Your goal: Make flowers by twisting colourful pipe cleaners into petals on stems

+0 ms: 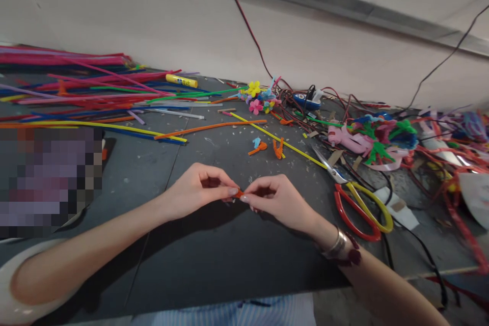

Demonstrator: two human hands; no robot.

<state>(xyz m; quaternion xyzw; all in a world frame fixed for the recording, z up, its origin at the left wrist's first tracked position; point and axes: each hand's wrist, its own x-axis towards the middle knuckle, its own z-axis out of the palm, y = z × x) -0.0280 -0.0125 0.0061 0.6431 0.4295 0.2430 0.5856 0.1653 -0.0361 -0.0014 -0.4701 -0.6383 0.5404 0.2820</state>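
Note:
My left hand (198, 191) and my right hand (280, 201) meet over the dark table (214, 260), fingertips pinched together on a short orange pipe cleaner piece (239, 194). Most of the piece is hidden inside both hands. Just beyond them lie two small bent orange pieces (278, 148) and an orange-and-blue bit (257, 146). A long yellow pipe cleaner (282, 142) runs diagonally past these. My right wrist wears a bracelet (338, 247).
Red-and-yellow-handled scissors (359, 204) lie right of my right hand. Many long coloured pipe cleaners (87, 94) cover the left back, with a yellow glue stick (181, 80). Small pipe-cleaner flowers (255, 97), a glue gun (307, 99), cables and craft clutter (385, 137) fill the right.

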